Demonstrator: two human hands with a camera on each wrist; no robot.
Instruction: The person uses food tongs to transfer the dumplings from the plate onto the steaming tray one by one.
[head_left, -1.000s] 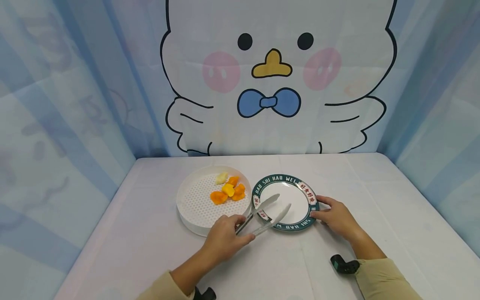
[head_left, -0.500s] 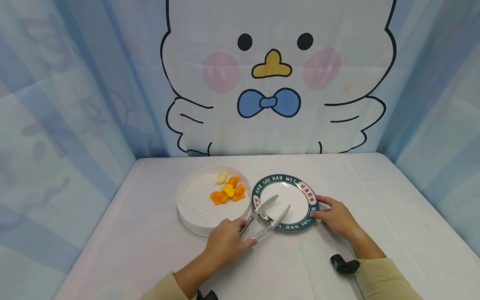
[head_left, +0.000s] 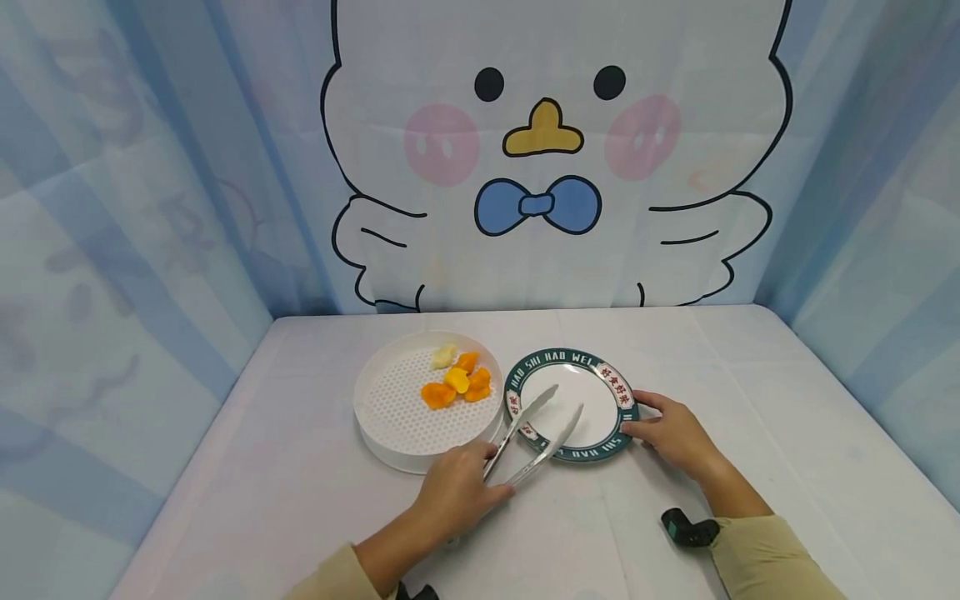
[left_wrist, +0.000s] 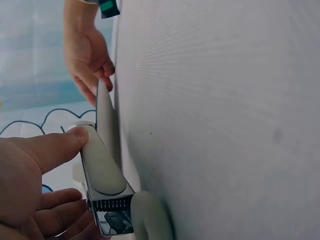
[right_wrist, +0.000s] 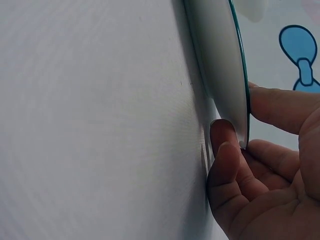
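My left hand grips a pair of metal tongs, whose spread arms reach over the near left part of a plate. In the left wrist view my thumb presses the pale handle of the tongs, above a spring at the hinge end. The plate is white with a dark green lettered rim. My right hand pinches its right edge. In the right wrist view, the thumb lies on top of the plate and fingers curl beneath its rim. Nothing is between the tong tips.
A round white tray with a perforated base stands left of the plate, close to its rim. Several orange and yellow pieces and one pale yellow piece lie in it. A patterned curtain hangs behind the white table.
My left hand has shifted slightly right and toward me with the tongs, whose tips stay over the plate. The right hand, the plate and the tray have kept their places.
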